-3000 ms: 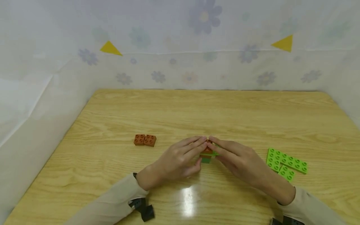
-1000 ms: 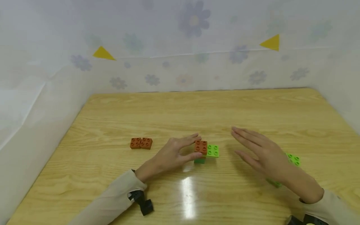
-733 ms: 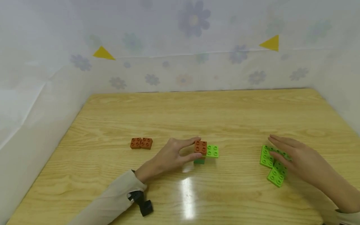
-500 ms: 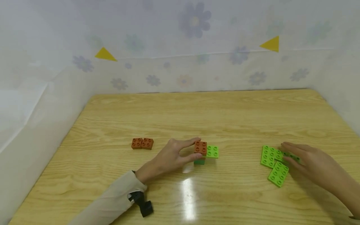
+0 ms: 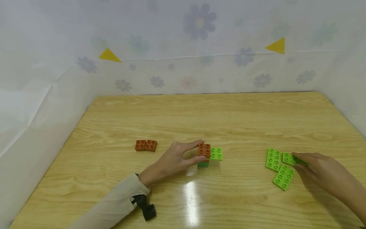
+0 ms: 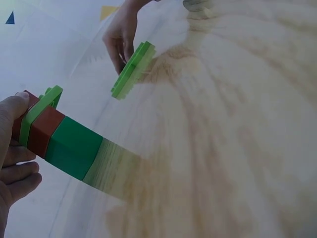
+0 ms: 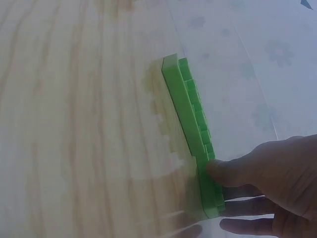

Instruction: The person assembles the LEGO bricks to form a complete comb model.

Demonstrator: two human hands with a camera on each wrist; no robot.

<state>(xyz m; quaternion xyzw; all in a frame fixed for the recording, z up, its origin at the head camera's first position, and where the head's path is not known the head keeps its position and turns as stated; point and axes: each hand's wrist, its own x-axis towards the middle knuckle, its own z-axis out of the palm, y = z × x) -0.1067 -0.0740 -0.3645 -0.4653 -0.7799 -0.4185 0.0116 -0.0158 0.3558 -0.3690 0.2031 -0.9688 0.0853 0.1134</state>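
Observation:
A small stack stands at the table's middle: a red-brown brick (image 5: 204, 150) on top, a light green plate (image 5: 216, 154) jutting right beneath it, and a dark green block (image 6: 74, 148) at the bottom with another red-brown brick (image 6: 46, 130) above it. My left hand (image 5: 174, 160) holds the top brick between thumb and fingers. At the right, my right hand (image 5: 328, 171) pinches a long light green plate (image 5: 288, 159), partly covered by the fingers. In the right wrist view the thumb of my right hand (image 7: 277, 183) lies on a green plate (image 7: 209, 191).
Two red-brown bricks (image 5: 145, 145) lie side by side left of my left hand. Two more green plates, one upright-lying (image 5: 273, 159) and one slanted (image 5: 283, 177), rest left of my right hand. A patterned white sheet (image 5: 183, 73) stands behind the table (image 5: 177, 117).
My right hand has left the stack, moved right to the green plates and taken hold of the long one, which has shifted slightly. My left hand stays at the stack, the top brick between its fingers.

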